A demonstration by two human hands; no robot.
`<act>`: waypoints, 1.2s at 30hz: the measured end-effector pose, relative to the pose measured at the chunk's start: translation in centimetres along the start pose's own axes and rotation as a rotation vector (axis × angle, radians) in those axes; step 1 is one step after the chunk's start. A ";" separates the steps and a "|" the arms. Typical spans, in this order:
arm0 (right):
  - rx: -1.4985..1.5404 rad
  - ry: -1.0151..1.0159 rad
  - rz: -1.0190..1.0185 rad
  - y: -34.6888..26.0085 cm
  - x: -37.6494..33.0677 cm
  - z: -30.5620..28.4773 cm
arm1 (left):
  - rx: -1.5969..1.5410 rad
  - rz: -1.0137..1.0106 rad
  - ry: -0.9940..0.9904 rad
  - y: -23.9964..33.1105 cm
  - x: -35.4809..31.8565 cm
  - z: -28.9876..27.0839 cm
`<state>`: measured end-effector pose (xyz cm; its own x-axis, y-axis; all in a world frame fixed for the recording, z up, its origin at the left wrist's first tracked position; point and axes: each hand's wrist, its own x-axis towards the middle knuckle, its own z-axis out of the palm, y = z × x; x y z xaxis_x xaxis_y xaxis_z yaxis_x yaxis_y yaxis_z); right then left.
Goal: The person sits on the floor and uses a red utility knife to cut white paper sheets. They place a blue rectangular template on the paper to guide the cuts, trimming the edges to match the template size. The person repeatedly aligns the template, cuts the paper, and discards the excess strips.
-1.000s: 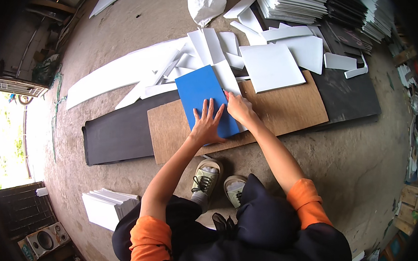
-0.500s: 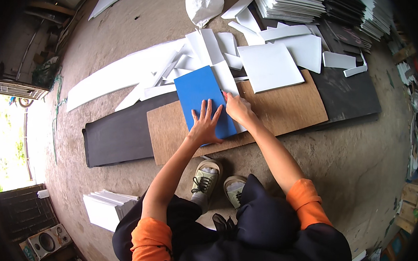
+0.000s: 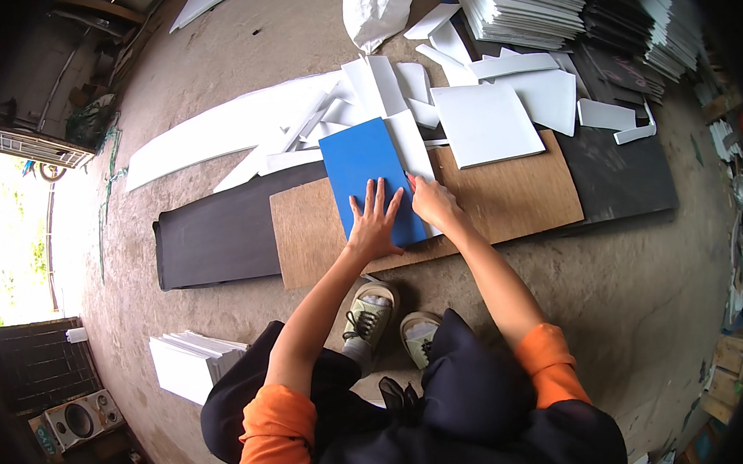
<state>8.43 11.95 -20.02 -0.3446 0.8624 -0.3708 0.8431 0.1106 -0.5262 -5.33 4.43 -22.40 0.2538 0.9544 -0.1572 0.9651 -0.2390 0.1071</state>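
A blue rectangular board (image 3: 362, 154) lies on a white foam sheet (image 3: 408, 141), whose strip shows past the blue board's right edge. Spread fingers of my left hand (image 3: 376, 232) press flat on the blue board's lower part. Against its right edge, my right hand (image 3: 436, 204) is closed round a red cutter (image 3: 410, 179); only a bit of red shows, and the blade is hidden. Under the sheet is a brown wooden board (image 3: 505, 191), which rests on black sheets (image 3: 218, 234).
White offcuts (image 3: 379, 83) are heaped beyond the boards, with a square white panel (image 3: 486, 125) to their right. Tall stacks of white sheets (image 3: 515, 6) stand at the far right. A white sack (image 3: 375, 11) is behind. Near my left leg sits a white stack (image 3: 189, 371).
My right hand has slid slightly toward me along the blue board's right edge, with the red cutter in it. My left hand stays flat on the board. The whole view has shifted a little.
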 end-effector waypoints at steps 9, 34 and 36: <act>-0.052 0.006 0.021 0.2 -0.5 -0.8 | -0.028 -0.108 0.055 0.8 1.5 0.3; -0.140 0.066 -0.081 6.2 -10.9 2.1 | -0.019 -0.229 0.001 1.0 3.4 0.2; -0.073 0.032 -0.045 6.7 -10.7 1.8 | -0.005 -0.216 -0.011 0.5 3.5 0.5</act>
<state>17.04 2.58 -20.94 -0.3708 0.8708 -0.3228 0.8552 0.1845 -0.4844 -3.97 7.57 -23.41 0.0423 0.9813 -0.1880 0.9968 -0.0287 0.0743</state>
